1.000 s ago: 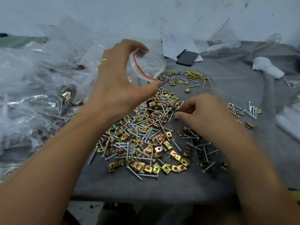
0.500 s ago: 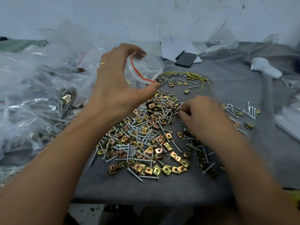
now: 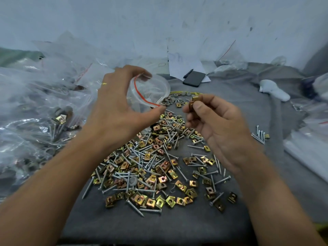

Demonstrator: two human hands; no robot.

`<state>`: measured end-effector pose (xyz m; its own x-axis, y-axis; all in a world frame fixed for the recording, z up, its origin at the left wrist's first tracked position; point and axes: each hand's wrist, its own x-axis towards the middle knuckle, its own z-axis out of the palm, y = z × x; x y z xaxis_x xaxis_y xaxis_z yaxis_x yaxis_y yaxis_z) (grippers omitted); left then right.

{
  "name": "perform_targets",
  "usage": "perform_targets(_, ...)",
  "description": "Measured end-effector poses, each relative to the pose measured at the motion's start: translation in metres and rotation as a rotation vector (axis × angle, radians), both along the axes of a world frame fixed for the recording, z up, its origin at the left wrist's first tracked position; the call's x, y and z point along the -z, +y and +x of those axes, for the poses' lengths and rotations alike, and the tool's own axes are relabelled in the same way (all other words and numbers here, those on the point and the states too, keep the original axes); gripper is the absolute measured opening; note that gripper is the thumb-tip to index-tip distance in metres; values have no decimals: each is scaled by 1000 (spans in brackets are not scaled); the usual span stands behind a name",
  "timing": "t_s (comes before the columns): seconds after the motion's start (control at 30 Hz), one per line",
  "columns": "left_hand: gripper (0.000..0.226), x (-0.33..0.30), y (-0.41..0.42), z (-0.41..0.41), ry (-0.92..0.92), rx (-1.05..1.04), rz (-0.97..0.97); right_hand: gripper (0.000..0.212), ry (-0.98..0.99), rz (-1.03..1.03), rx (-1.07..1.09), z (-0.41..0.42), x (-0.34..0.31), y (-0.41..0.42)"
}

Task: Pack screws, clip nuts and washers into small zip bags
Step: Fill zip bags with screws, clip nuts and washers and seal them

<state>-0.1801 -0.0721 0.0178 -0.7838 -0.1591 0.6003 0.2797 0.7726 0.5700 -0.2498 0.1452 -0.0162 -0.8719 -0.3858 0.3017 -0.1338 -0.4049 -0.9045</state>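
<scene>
1. Your left hand [image 3: 115, 110] pinches the clear red-striped zip bag [image 3: 149, 91] open above the counter.
2. Your right hand [image 3: 218, 125] pinches a brass clip nut [image 3: 194, 102] just right of the bag's mouth.

My left hand [image 3: 117, 107] holds a clear, glossy plastic bag [image 3: 150, 91] with a red zip strip. My right hand [image 3: 218, 125] pinches a shiny brass-coloured metal clip nut [image 3: 194, 102]. Below the bag lies a heap [image 3: 150, 167] of bright silvery metal screws, iridescent gold clip nuts and dull grey washers on matt grey cloth [image 3: 230, 96]. Left of the heap, crinkled glossy plastic bags [image 3: 35, 107]. Beyond it, a matt black phone [image 3: 194, 79] on white paper [image 3: 179, 66].
</scene>
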Motion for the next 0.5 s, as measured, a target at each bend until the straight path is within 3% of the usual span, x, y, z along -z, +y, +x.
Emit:
perform_targets(0.33,67,5,0,-4,-25,29,1,19,80,-50,13,5,-4,1)
perform_targets(0.5,68,4,13,0,5,96,-81,15,357,137,278,13,-14,-6)
